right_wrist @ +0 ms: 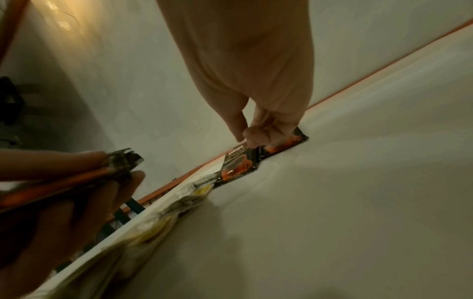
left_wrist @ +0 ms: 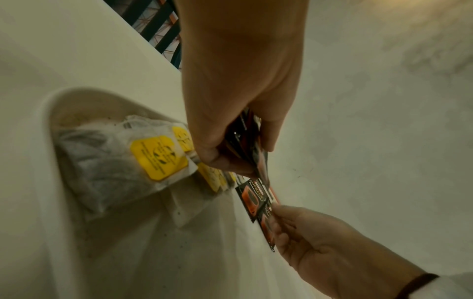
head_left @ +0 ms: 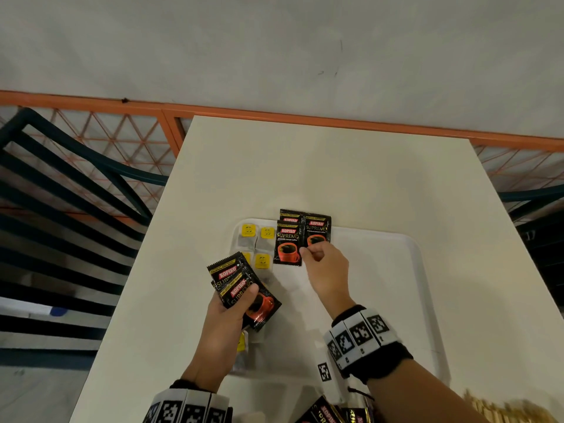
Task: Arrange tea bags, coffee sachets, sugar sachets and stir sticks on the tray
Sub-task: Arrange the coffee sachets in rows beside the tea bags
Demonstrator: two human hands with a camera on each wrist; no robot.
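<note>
A white tray [head_left: 393,254] lies on the white table. Several tea bags with yellow tags [head_left: 256,242] sit in its far left corner. Beside them black coffee sachets [head_left: 288,242] lie overlapped at the tray's far edge. My right hand [head_left: 314,251] pinches the near edge of the rightmost coffee sachet [head_left: 318,230], which lies against the tray's far rim. My left hand [head_left: 241,300] hovers over the tray's left side and grips a small stack of coffee sachets [head_left: 244,288]. In the left wrist view the stack [left_wrist: 252,149] sits between thumb and fingers, above a tea bag [left_wrist: 122,161].
More coffee sachets [head_left: 329,412] and pale stir sticks [head_left: 500,407] lie at the table's near edge. Another tea bag [head_left: 242,343] lies under my left wrist. Dark chairs [head_left: 61,209] stand left and right of the table; an orange lattice fence [head_left: 122,132] runs behind.
</note>
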